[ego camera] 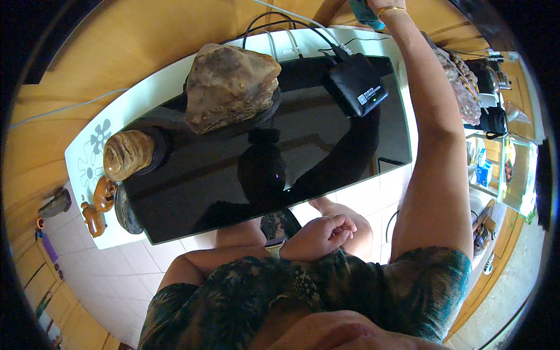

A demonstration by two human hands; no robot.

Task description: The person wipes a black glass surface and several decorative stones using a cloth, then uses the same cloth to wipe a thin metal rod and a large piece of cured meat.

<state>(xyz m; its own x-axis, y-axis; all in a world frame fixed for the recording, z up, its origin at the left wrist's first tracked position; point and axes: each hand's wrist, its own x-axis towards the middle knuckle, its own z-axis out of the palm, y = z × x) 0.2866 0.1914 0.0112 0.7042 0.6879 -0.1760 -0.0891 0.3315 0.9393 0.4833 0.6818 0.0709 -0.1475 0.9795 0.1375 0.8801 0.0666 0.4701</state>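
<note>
My left hand (318,236), with a pale-strapped watch on the wrist, rests in front of my torso. Its fingers are loosely curled and nothing shows in them. My right arm stretches to the far right corner of the table. Only part of my right hand (385,3) shows at the top edge, below a gold bracelet (390,10). A teal cloth (366,14) is gripped there, against the wood behind the table; the fingers are cut off. Before me is a table with a black glossy top (315,144) and a pale rim (81,151).
On the table stand a large rough stone (229,87), a banded rounded stone (127,155), two brown figurines (104,194), a dark flat stone (127,210) and a black electronic box (356,85) with cables (297,19). At right is a glass tank (518,175).
</note>
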